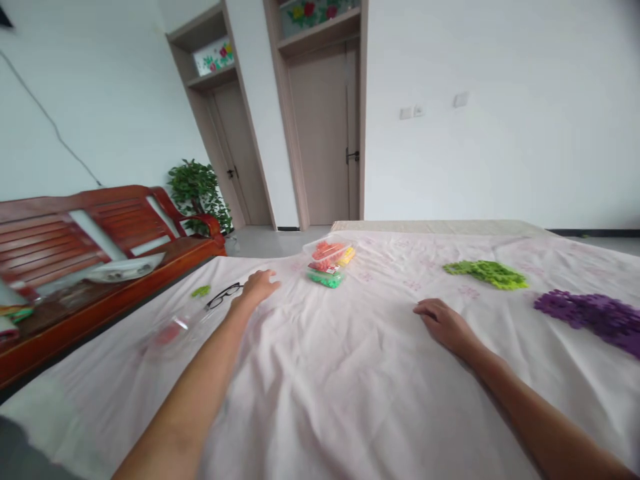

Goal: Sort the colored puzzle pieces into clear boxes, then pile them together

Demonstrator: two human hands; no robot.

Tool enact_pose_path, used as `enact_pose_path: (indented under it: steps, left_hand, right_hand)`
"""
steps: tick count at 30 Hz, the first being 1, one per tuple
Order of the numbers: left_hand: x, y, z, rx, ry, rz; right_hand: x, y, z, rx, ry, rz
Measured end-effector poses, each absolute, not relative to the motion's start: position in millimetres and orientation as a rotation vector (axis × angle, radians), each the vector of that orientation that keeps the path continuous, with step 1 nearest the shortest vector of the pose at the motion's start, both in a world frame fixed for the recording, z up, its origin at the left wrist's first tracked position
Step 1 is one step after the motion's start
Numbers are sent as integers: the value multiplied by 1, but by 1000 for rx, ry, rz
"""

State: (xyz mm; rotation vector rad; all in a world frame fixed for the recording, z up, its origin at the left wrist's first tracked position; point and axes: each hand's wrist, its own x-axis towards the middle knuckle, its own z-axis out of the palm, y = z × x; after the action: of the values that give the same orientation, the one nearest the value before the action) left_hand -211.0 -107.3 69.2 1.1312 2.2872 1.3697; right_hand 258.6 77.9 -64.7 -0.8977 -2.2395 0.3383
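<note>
My left hand (260, 287) reaches over the cloth with its fingers apart and nothing in them. Just left of its wrist lie black-framed glasses (225, 295). To the hand's right stand stacked clear plastic boxes (326, 264) with orange, green and yellow pieces inside. My right hand (443, 323) rests low over the cloth, fingers curled in, and I see nothing in it. Beyond and to the right of it are a pile of lime-green pieces (487, 273) and a pile of purple snowflake-shaped pieces (590, 317).
A pale, wrinkled cloth (320, 400) covers the table. On its left are a clear plastic container (173, 330) with something red, blurred, and a few green pieces (201, 291). A wooden bench (110, 233) stands at the left, beside a leafy plant (197, 193).
</note>
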Motion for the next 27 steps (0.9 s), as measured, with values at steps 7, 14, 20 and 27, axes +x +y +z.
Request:
enact_pose_path:
  steps: [7, 14, 20, 27]
  left_hand:
    - [-201, -110, 66, 1323, 2572, 976]
    - [-192, -136, 69, 1254, 2742, 837]
    - [-183, -149, 52, 1213, 2739, 861]
    - [-163, -140, 49, 1295, 2652, 980]
  right_hand:
    - [259, 86, -67, -931, -2248, 325]
    - [261, 87, -69, -947, -2253, 319]
    - [261, 83, -66, -948, -2236, 318]
    - [261, 82, -65, -946, -2227, 315]
